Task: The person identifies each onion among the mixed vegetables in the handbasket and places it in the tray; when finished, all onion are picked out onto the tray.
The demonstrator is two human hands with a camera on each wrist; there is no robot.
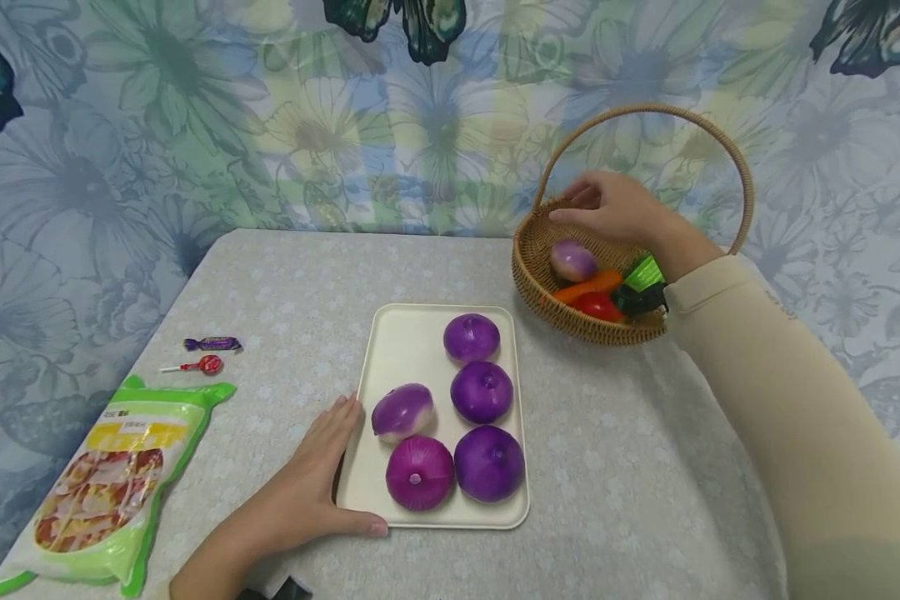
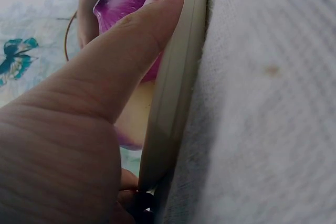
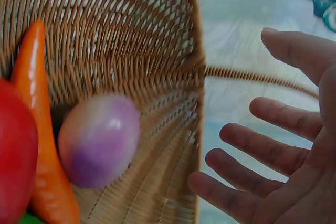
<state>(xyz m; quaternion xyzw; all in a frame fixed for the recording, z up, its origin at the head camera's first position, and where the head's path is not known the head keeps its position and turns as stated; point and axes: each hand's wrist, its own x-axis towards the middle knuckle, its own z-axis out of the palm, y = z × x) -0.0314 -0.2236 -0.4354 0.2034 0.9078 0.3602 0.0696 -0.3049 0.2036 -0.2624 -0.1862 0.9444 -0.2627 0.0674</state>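
Observation:
My left hand (image 1: 317, 477) rests against a cream tray (image 1: 405, 346), its fingers straight along the left edge and the thumb on the near edge. On the tray lie several toy onions, among them a magenta one (image 1: 420, 472), a deep purple one (image 1: 489, 463) and a purple-and-white one (image 1: 402, 412). My right hand (image 1: 621, 210) hangs over the back of a wicker basket (image 1: 527, 271), holding nothing, fingers spread apart in the right wrist view. Below it in the basket sits another purple-and-white onion (image 3: 100, 141) beside an orange pepper or carrot (image 3: 38, 108).
A red vegetable (image 1: 598, 307) and a green one (image 1: 643, 273) lie at the basket's front right, and its tall handle (image 1: 648, 108) arches overhead. Left of the tray are a wrapped candy (image 1: 213, 343), a red lollipop (image 1: 210, 364) and a green food bag (image 1: 112, 483). Patterned cloth hangs behind.

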